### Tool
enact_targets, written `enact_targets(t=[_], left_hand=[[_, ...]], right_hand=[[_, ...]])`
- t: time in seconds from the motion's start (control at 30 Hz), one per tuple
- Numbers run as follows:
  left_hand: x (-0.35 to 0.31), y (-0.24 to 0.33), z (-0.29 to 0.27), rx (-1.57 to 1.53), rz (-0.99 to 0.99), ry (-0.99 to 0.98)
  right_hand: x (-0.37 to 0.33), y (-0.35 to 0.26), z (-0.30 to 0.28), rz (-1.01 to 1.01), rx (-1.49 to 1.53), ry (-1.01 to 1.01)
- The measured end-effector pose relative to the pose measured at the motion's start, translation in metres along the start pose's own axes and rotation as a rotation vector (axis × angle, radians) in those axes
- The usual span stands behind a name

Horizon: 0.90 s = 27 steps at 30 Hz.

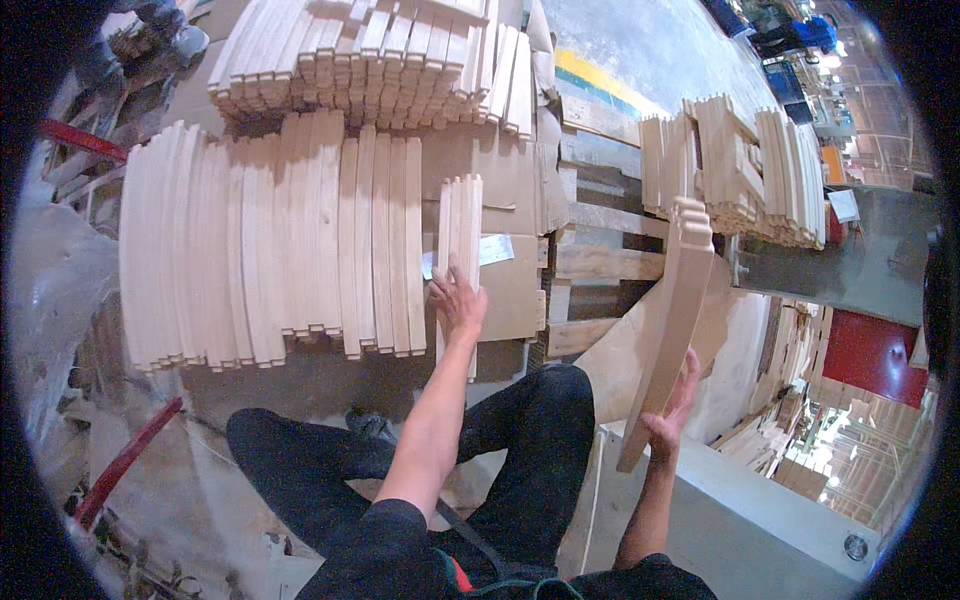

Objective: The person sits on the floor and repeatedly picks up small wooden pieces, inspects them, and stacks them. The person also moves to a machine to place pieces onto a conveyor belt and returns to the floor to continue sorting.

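Observation:
My left hand (458,302) is closed over a few pale wooden strips (462,215) lying side by side on cardboard, its fingers on their top and left edge. A gap separates these from a wide row of similar strips (240,240) on the left. At the right, my right hand (672,408) grips the lower part of a stacked bundle of wooden strips (672,310) with notched ends. That bundle is held up at a steep tilt, thumb on its near side and fingers beyond it. A white paper slip (495,249) lies partly under the left hand's strips.
Another thick stack of strips (350,75) lies behind the row. Wooden pallet slats (605,262) run right of the cardboard (515,290). More strips (735,165) are piled at the far right, near a grey machine surface (830,250). A person in blue (810,36) is in the distance.

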State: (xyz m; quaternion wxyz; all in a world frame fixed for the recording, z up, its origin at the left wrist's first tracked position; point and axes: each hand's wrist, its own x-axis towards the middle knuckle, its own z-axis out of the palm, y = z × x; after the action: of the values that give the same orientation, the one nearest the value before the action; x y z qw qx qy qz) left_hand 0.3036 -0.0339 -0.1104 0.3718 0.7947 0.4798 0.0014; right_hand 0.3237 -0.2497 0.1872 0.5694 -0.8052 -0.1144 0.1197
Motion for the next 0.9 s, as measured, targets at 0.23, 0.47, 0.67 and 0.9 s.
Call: enact_targets(t=[0.23,0.47,0.67,0.9], left_hand=[[-0.092,0.065,-0.203,-0.384,0.503,0.390],[-0.215,0.139,-0.493,-0.421,0.647,0.864],[-0.293,0.120,-0.642,0.060,0.601,0.837],[-0.376,0.095,-0.712,0.160,0.351,1.200]], right_hand=[[-0.024,-0.152,-0.017,0.054,0.112,-0.002],[-0.025,-0.368,-0.028,-0.136,0.181,-0.030],[-0.013,-0.399,-0.060,-0.084,0.480,-0.191],[0.001,-0.444,0.024,0.087,0.596,-0.666]])
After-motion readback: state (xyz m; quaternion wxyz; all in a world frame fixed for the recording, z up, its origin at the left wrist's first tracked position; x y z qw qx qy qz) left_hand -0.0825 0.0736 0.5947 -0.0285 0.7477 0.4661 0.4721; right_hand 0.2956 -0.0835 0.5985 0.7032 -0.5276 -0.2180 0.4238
